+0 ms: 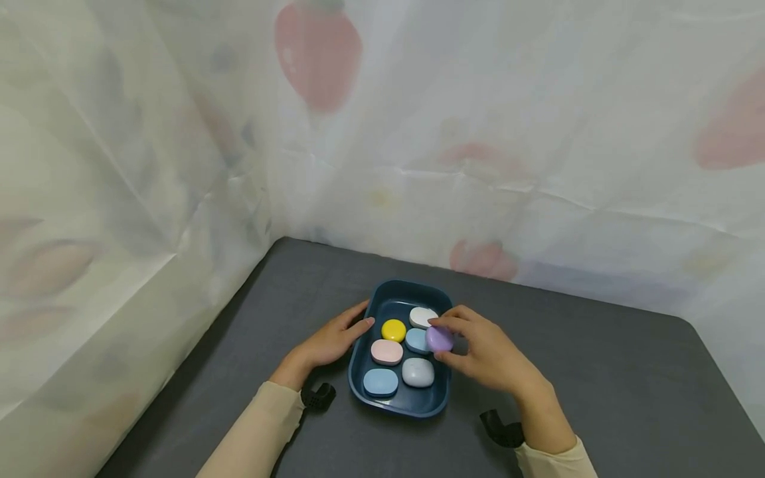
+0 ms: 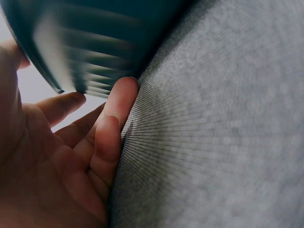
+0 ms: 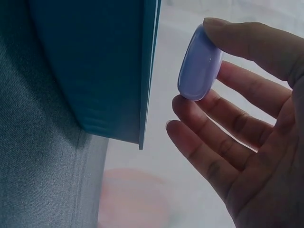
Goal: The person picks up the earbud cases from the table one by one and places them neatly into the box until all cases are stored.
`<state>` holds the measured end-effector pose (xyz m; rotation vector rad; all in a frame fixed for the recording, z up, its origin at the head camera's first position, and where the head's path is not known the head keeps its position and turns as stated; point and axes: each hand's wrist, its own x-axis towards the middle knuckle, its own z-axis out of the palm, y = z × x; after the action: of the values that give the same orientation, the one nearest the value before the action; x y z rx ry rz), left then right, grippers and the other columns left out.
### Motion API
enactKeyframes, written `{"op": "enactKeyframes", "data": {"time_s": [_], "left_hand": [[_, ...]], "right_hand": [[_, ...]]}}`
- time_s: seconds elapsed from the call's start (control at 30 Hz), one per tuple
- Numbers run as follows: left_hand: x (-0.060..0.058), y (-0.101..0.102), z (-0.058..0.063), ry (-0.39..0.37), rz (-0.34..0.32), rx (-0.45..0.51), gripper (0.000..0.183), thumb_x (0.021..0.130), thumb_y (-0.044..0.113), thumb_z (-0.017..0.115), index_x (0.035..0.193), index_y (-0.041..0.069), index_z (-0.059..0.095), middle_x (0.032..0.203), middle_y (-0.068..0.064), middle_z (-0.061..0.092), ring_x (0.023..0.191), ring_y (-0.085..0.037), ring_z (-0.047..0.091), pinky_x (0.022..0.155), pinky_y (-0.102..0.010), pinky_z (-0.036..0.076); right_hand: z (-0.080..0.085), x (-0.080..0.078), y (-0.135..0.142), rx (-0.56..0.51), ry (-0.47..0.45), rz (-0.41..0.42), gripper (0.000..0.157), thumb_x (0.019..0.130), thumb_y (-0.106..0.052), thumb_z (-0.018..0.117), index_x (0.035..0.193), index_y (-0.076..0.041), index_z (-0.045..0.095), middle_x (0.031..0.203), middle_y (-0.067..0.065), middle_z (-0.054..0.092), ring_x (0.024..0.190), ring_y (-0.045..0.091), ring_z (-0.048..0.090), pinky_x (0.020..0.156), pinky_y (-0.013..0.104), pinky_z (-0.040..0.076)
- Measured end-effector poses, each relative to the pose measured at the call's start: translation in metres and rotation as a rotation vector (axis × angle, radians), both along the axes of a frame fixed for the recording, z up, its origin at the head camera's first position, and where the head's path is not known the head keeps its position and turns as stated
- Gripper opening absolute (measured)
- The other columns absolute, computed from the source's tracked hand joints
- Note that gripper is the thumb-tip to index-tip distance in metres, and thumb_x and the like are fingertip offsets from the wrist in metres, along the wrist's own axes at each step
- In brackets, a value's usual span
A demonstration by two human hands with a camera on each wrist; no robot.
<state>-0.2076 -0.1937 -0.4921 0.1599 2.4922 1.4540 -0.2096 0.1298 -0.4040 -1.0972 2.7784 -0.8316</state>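
A glossy purple oval piece [image 3: 200, 64], smooth like a small soap bar, is pinched between the thumb and fingers of my right hand [image 1: 487, 348]. In the head view it hangs over the right side of a dark blue tray [image 1: 397, 407], partly covering a light blue piece [image 1: 416, 340]. My left hand [image 1: 331, 338] holds the tray's left side, thumb on the rim and fingers against the outer wall. Inside lie a white piece [image 1: 422, 317], a round yellow one [image 1: 393, 330], a pink oval [image 1: 386, 352], a grey-white one [image 1: 418, 372] and another light blue oval [image 1: 380, 382].
The tray stands on a dark grey tabletop [image 1: 597, 385]. Pale curtains with fruit prints [image 1: 538, 119] hang behind the table and along its left side. A black band [image 1: 502, 431] is on the right wrist, another [image 1: 319, 397] on the left.
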Motion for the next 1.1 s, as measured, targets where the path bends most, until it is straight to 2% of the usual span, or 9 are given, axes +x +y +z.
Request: {"op": "enactKeyframes", "data": {"time_s": [0.17,0.57,1.1], "left_hand": [[0.001,0.000,-0.001,-0.003,0.003,-0.007,0.072,0.102,0.069,0.046,0.163,0.036,0.030,0.170,0.002,0.031,0.158,-0.028,0.028,0.126,-0.063,0.023],[-0.001,-0.001,-0.002,0.001,-0.001,-0.002,0.071,0.102,0.068,0.046,0.164,0.035,0.030,0.170,0.002,0.031,0.158,-0.028,0.028,0.126,-0.063,0.023],[0.000,0.000,0.001,-0.006,0.006,-0.014,0.072,0.103,0.067,0.046,0.164,0.034,0.030,0.170,0.001,0.031,0.158,-0.029,0.027,0.126,-0.063,0.022]], "right_hand": [[0.001,0.002,-0.003,0.024,0.002,0.007,0.050,0.089,-0.027,0.085,0.135,-0.016,0.070,0.125,-0.004,0.063,0.103,0.011,0.061,0.092,0.038,0.059],[0.001,0.004,-0.005,0.041,0.011,0.032,0.047,0.087,-0.027,0.086,0.130,-0.017,0.072,0.124,-0.005,0.063,0.102,0.010,0.061,0.089,0.035,0.058],[-0.004,0.006,-0.014,0.082,-0.044,0.074,0.038,0.087,-0.029,0.086,0.122,-0.022,0.074,0.118,-0.009,0.064,0.101,0.011,0.062,0.088,0.033,0.057]]}}
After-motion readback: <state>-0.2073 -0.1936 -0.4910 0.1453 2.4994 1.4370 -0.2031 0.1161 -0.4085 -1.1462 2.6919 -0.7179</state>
